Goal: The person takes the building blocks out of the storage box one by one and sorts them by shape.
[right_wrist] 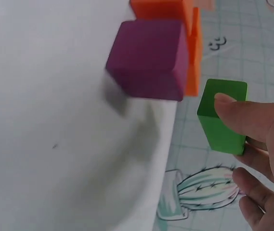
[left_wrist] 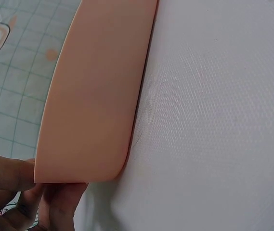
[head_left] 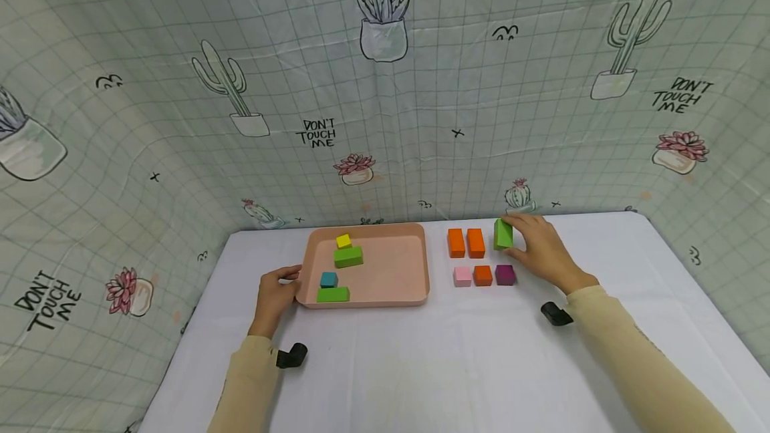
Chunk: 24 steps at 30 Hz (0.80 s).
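Note:
With thumb and fingers, my right hand (head_left: 544,249) pinches an oblong green block (head_left: 502,234); the right wrist view shows the thumb on one face of this block (right_wrist: 223,115). My left hand (head_left: 278,293) grips the left side of a shallow pink tray (head_left: 391,266), its fingers at the tray wall (left_wrist: 91,106) in the left wrist view. Inside the tray, at its left, lie a small yellow cube (head_left: 343,241), a green block (head_left: 348,257), a teal cube (head_left: 328,279) and another green block (head_left: 333,295).
Left of the held block stand two tall orange blocks (head_left: 456,243). In front of them sit a pink cube (head_left: 462,276), an orange cube (head_left: 482,276) and a purple cube (head_left: 504,275) in a row. A printed cloth (head_left: 421,105) hangs behind the white table (head_left: 421,366).

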Each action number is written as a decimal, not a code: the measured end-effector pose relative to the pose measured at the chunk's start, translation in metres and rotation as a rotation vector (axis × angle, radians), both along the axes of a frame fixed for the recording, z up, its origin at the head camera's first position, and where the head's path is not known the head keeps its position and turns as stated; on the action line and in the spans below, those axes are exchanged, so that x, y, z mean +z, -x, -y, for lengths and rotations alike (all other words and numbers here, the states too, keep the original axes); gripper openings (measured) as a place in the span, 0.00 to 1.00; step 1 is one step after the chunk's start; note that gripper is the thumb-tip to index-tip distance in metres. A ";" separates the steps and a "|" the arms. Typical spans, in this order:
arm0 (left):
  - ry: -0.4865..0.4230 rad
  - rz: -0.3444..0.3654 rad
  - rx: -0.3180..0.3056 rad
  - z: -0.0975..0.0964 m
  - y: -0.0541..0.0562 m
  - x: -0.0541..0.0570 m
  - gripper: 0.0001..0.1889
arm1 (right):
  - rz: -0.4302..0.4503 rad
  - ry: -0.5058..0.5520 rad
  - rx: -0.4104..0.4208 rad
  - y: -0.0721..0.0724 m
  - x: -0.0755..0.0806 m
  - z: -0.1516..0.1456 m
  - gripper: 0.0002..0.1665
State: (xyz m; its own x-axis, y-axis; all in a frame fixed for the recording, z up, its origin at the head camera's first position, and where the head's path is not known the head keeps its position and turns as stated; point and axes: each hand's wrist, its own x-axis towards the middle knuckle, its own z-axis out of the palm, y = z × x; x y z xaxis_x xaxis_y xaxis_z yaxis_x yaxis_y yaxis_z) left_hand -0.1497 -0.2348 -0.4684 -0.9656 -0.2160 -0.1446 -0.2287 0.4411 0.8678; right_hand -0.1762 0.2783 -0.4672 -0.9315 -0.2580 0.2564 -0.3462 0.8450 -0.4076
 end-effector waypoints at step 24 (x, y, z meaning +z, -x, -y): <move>0.029 0.019 -0.003 0.002 0.004 0.000 0.20 | 0.200 -0.061 0.033 0.019 -0.022 -0.008 0.39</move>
